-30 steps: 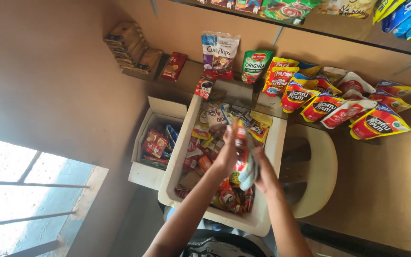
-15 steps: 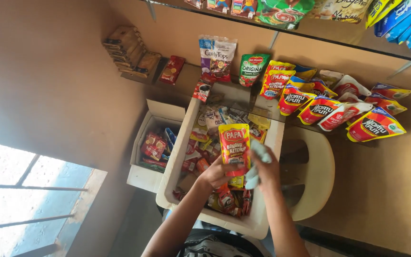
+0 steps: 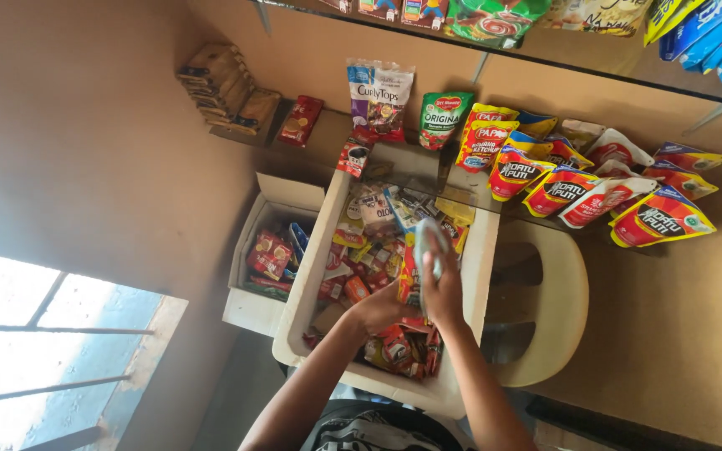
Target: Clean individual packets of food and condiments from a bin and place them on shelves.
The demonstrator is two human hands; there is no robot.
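- The right hand [image 3: 443, 288] is over the middle of the long cream box [image 3: 480, 250], fingers closed around a pale cloth [image 3: 426, 242] that sticks up past the fingertips.
- The left hand [image 3: 382, 311] is just left of the right one and touching it, curled around a red and yellow sachet [image 3: 409, 280] held upright between the two hands; most of that sachet is hidden by the fingers.
- The cream box is packed with small mixed sachets [image 3: 369, 242], mostly red, orange and yellow, lying in a loose heap.
- Just left of it stands a smaller open white carton [image 3: 273, 209] with red packets [image 3: 269, 255] at its bottom.
- A cream plastic chair [image 3: 557, 309] sits under the right side of the long box.
- On the shelf [image 3: 327, 138] at the far side stand a clear bag of sweets [image 3: 380, 96], a green pouch [image 3: 444, 117], yellow pouches [image 3: 486, 142] and a row of overlapping red-and-white pouches [image 3: 620, 196] running to the right.
- At the far left of that shelf lies a stack of brown packs [image 3: 223, 83], with a small red packet [image 3: 301, 121] beside it.
- A bright barred window [image 3: 43, 351] shows at the near left.
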